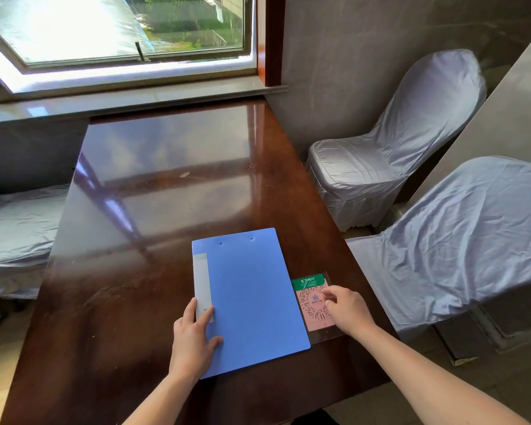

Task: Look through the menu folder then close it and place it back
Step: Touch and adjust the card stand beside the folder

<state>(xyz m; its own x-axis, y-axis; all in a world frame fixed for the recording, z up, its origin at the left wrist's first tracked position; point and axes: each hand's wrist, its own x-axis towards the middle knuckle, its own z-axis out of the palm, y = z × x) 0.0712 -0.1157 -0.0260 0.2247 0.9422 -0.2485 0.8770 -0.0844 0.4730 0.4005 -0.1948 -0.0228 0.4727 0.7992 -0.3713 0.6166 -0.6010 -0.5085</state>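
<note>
From the head view, we are seeing the blue menu folder [252, 302] lying closed and flat on the glossy brown surface [154, 185], its long axis running away from us, grey label strip along the left side. Our left hand [193, 335] is resting open on its near-left corner. Our right hand [345, 309], fingers [328, 294] loosely curled and gripping nothing, is touching a pink QR card [311, 305] headed "东方树叶" beside the folder.

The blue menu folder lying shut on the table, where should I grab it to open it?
Lift the blue menu folder cover at its free right long edge, coming from the right. The labelled spine runs along the left, pinned by the left hand.
</note>
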